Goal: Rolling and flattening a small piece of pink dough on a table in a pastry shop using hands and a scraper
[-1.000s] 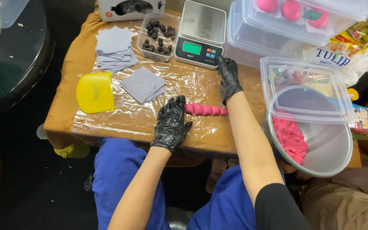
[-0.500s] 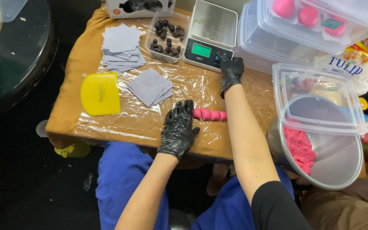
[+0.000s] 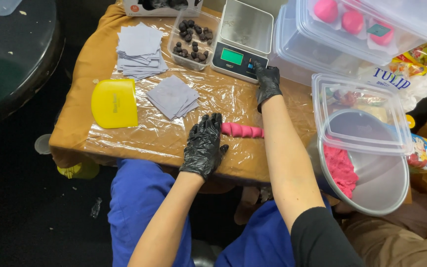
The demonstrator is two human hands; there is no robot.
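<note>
Single head view, looking steeply down, close over small table (image 3: 75,128) and lap.

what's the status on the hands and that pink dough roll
Left hand flat on the wrap, touching the end of the pink dough roll. Right hand at the scale buttons, holding nothing. Nothing blocks the roll.

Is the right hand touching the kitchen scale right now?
Touching. The head view shows the right hand with its gloved fingertips on the front panel of the kitchen scale.
</note>
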